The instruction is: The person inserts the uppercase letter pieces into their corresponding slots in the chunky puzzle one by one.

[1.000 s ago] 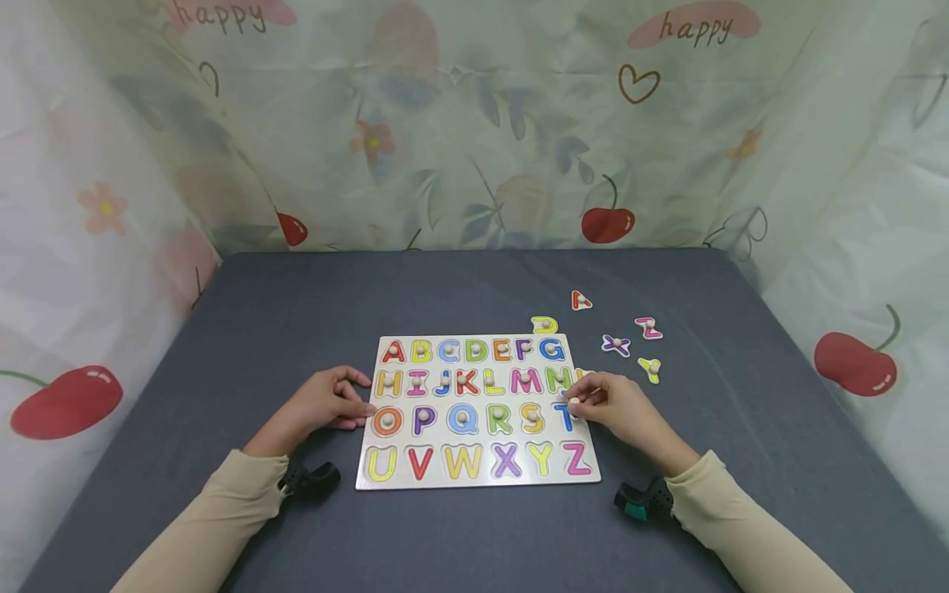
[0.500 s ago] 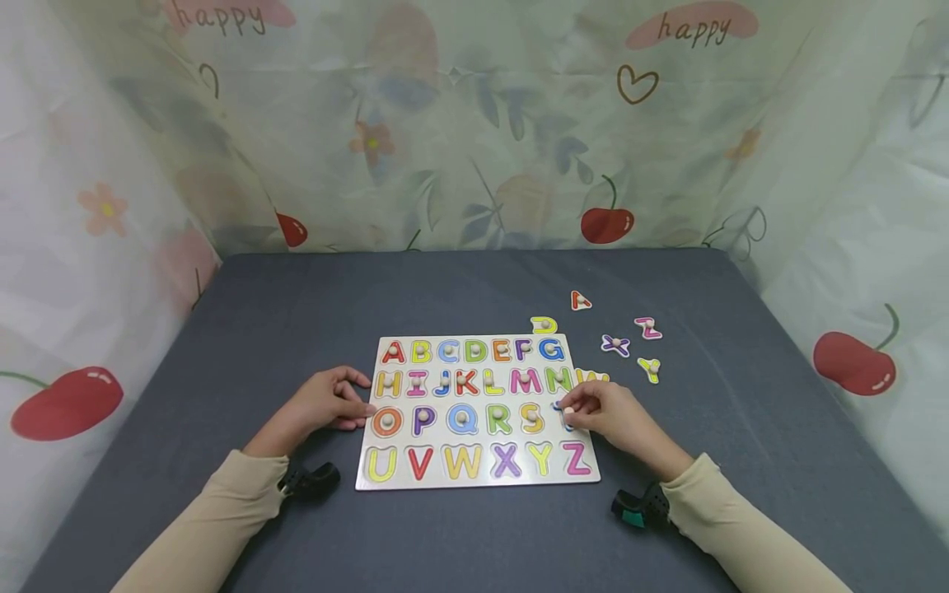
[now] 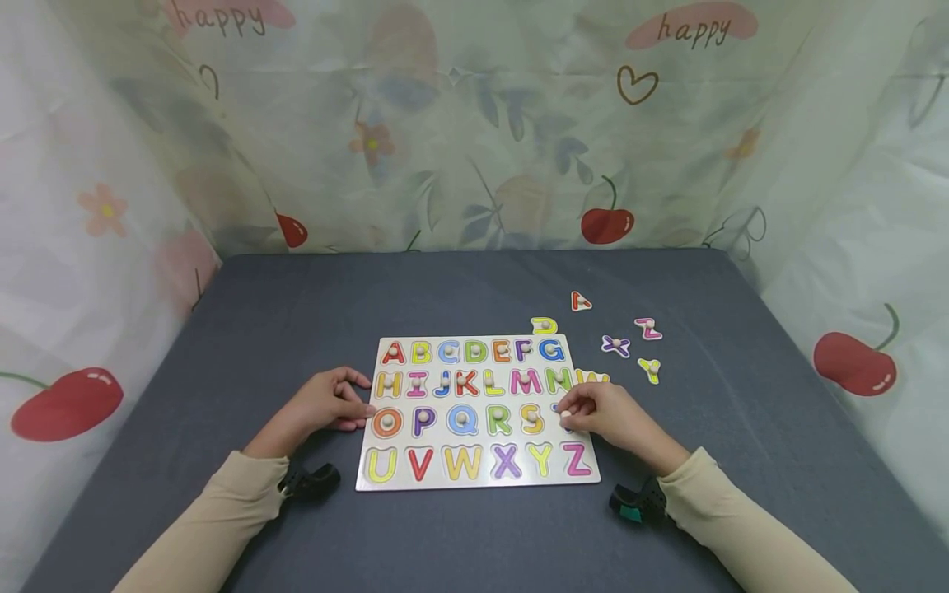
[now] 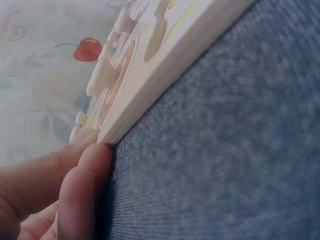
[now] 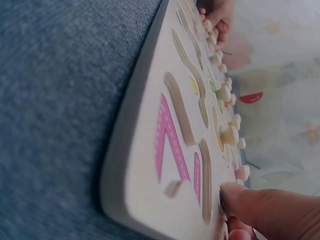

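A white alphabet puzzle board [image 3: 474,486] lies on the table, with knobbed letter pieces filling the slots from A through S. My left hand [image 3: 326,401] holds the board's left edge beside the O; the left wrist view has its thumb [image 4: 45,172] on the rim and a finger against the side. At the right end of the third row, my right hand [image 3: 611,412] pinches the knob of the blue letter T piece [image 3: 555,407] over the T slot. The fingers hide most of that piece, so I cannot tell whether it is seated.
A yellow W piece [image 3: 593,376] lies at the board's right edge. Farther right are Y [image 3: 652,372], X [image 3: 615,346] and Z [image 3: 648,329] pieces. Behind the board lie a red V-shaped piece [image 3: 582,301] and a yellow U-shaped piece [image 3: 544,325].
My right hand has moved slightly left and down with the T piece, which now covers the printed T. The W piece has come into view. My left hand has stayed put.
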Available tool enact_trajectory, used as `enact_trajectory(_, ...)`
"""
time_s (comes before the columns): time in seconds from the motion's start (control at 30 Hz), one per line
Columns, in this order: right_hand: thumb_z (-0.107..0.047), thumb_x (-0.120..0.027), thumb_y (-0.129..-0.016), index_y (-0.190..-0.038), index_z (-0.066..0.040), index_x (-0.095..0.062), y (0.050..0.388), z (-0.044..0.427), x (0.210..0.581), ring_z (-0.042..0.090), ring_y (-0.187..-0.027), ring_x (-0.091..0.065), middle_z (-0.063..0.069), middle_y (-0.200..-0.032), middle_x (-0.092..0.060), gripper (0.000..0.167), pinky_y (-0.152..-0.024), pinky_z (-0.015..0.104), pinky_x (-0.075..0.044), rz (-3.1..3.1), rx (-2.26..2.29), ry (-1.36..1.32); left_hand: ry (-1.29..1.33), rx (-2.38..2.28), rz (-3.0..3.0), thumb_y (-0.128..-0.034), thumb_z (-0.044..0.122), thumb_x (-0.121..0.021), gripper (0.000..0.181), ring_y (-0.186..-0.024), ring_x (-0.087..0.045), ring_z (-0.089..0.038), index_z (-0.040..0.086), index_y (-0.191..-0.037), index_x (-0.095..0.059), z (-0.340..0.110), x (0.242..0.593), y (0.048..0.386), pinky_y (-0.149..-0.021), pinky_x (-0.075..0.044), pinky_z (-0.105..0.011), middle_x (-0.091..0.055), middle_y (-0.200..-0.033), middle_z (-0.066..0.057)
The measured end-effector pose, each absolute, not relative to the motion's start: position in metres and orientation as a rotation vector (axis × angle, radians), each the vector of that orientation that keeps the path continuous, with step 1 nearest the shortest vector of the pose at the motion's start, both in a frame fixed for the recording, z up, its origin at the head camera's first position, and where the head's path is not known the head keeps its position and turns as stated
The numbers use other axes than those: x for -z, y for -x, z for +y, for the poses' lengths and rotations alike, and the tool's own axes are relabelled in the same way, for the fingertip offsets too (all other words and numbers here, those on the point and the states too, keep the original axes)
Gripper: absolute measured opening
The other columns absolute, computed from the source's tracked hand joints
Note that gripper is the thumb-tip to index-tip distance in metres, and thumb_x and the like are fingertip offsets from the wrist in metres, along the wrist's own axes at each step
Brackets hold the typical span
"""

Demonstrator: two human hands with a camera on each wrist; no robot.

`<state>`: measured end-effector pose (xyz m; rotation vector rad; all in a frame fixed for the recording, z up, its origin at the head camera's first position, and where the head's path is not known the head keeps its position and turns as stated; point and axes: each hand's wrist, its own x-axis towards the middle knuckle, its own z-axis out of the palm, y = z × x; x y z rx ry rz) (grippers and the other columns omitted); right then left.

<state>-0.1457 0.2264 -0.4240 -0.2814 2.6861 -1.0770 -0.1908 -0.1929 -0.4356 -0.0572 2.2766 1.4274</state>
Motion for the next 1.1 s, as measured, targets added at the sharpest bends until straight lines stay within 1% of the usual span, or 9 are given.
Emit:
enact_trajectory(0.27,-0.011,-0.078,-0.081,-0.091,-0.007,-0.071,0.146,0.227,0.424,0.013,-0.071,-0.055,-0.001,-0.076,-0.061,0.013,-0.059,0.021,-0.045,2.675,1.111,0.285,0.055,-1.431,2.267,-0.0793,0.012,-0.08,0.055,-0.061,-0.065,-0.009,-0.002,-0.122,-0.049,-0.193,0.434,0.19,-0.055,-0.055,-0.023,-0.062,-0.073,-0.002)
enact_trajectory(0.5,-0.016,-0.08,-0.08,-0.094,-0.008,-0.071,0.146,0.231,0.424,0.014,-0.072,-0.055,0.001,-0.081,-0.062,0.019,-0.06,0.021,-0.045,2.669,1.145,0.279,0.053,-1.438,2.264,-0.079,0.012,-0.081,0.054,-0.061,-0.065,-0.009,-0.002,-0.121,-0.049,-0.194,0.436,0.191,-0.055,-0.055,-0.024,-0.062,-0.073,-0.003)
enact_trajectory(0.7,-0.019,-0.079,-0.081,-0.099,-0.008,-0.07,0.152,0.236,0.417,0.016,-0.074,-0.055,0.003,-0.085,-0.063,0.023,-0.059,0.023,-0.046,2.679,1.135,0.296,0.068,-1.427,2.274,-0.079,0.013,-0.081,0.054,-0.062,-0.065,-0.01,0.0,-0.121,-0.05,-0.194,0.435,0.191,-0.056,-0.055,-0.024,-0.062,-0.074,-0.003)
enact_trajectory(0.87,-0.019,-0.076,-0.084,-0.104,-0.006,-0.069,0.17,0.237,0.404,0.018,-0.078,-0.057,0.005,-0.09,-0.065,0.024,-0.062,0.026,-0.048,2.688,1.152,0.312,0.067,-1.428,2.279,-0.0795,0.012,-0.08,0.054,-0.061,-0.065,-0.01,-0.001,-0.122,-0.049,-0.193,0.434,0.191,-0.055,-0.055,-0.024,-0.062,-0.073,-0.003)
enact_trajectory(1.03,-0.02,-0.071,-0.09,-0.115,-0.003,-0.065,0.201,0.238,0.393,0.021,-0.085,-0.058,0.009,-0.1,-0.065,0.031,-0.072,0.03,-0.051,2.674,1.223,0.302,0.07,-1.425,2.287,-0.0789,0.011,-0.08,0.053,-0.062,-0.065,-0.01,-0.001,-0.121,-0.05,-0.193,0.437,0.191,-0.056,-0.055,-0.025,-0.062,-0.074,-0.003)
enact_trajectory(1.1,-0.022,-0.068,-0.092,-0.118,-0.004,-0.063,0.215,0.238,0.391,0.023,-0.089,-0.059,0.01,-0.105,-0.064,0.032,-0.079,0.035,-0.052,2.676,1.249,0.294,0.072,-1.427,2.289,-0.0786,0.012,-0.081,0.053,-0.062,-0.065,-0.011,0.0,-0.12,-0.05,-0.193,0.436,0.191,-0.056,-0.055,-0.025,-0.062,-0.074,-0.004)
